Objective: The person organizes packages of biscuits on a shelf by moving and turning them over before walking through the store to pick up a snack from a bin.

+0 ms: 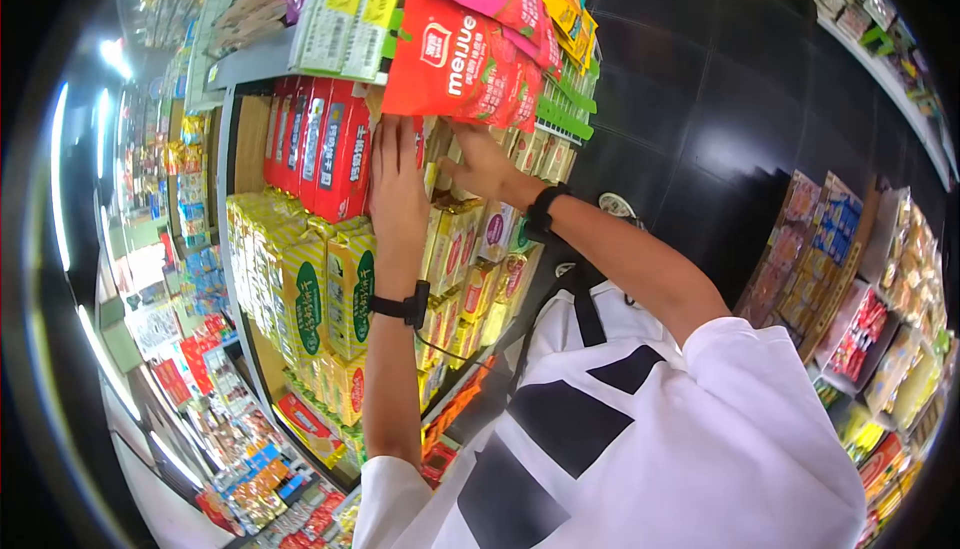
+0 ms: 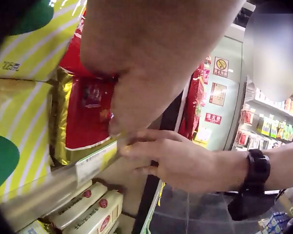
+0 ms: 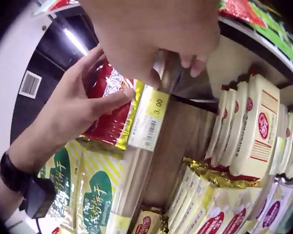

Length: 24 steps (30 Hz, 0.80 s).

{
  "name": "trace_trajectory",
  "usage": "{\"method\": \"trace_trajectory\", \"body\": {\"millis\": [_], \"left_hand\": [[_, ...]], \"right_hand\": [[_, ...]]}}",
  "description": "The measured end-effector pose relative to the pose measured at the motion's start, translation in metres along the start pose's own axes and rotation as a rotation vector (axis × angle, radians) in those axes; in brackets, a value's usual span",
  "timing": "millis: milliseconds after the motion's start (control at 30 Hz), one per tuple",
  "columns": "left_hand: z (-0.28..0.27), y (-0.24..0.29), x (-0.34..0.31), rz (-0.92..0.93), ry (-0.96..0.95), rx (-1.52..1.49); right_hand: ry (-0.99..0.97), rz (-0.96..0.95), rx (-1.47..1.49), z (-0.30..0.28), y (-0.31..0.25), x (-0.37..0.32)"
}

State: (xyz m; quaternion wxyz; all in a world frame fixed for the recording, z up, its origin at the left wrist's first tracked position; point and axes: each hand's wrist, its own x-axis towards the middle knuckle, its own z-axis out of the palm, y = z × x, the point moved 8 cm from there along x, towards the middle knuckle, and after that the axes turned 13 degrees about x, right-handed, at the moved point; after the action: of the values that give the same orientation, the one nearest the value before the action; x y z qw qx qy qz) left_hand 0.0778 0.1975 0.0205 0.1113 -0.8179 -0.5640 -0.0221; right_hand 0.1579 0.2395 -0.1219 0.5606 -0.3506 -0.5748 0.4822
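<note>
The left hand (image 1: 397,184) lay flat against a red packet (image 3: 110,127) with a gold edge, which stood on the shelf just beside the price rail (image 3: 132,185). Its fingers were straight and spread over the packet's face, and its thumb reached toward the rail. The right hand (image 1: 478,164) was at the upper end of the same rail, its fingers curled and its thumb closing on the clear strip, so that it pinched the rail itself. A yellow-topped price tag (image 3: 149,119) reading 3.00 sat in the rail between the two hands, close to the left thumb. Yellow-and-green packs (image 3: 95,195) stood on the same side of the rail as the red packet, further along from the tag. On the other side of the rail, set back on the shelf, were rows of cream packs (image 3: 256,126) with red round marks. Red snack bags (image 1: 455,59) hung out past the rail's upper end, above the right hand. Each wrist wore a black band (image 1: 410,304).
</note>
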Motion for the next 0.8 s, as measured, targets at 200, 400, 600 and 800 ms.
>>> {"method": "trace_trajectory", "body": {"millis": [200, 400, 600, 800], "left_hand": [[0.005, -0.01, -0.009, 0.023, 0.003, -0.057], [0.002, -0.007, -0.011, 0.013, -0.012, -0.08], [0.004, -0.011, -0.015, 0.006, -0.001, -0.047], [0.011, -0.014, -0.014, 0.022, -0.016, 0.031]], "right_hand": [[0.014, 0.048, 0.188, -0.009, 0.005, -0.009], [0.006, 0.164, 0.209, -0.014, 0.006, -0.008], [0.04, 0.174, 0.31, -0.003, 0.004, 0.007], [-0.103, 0.39, 0.046, -0.002, -0.003, 0.009]]}}
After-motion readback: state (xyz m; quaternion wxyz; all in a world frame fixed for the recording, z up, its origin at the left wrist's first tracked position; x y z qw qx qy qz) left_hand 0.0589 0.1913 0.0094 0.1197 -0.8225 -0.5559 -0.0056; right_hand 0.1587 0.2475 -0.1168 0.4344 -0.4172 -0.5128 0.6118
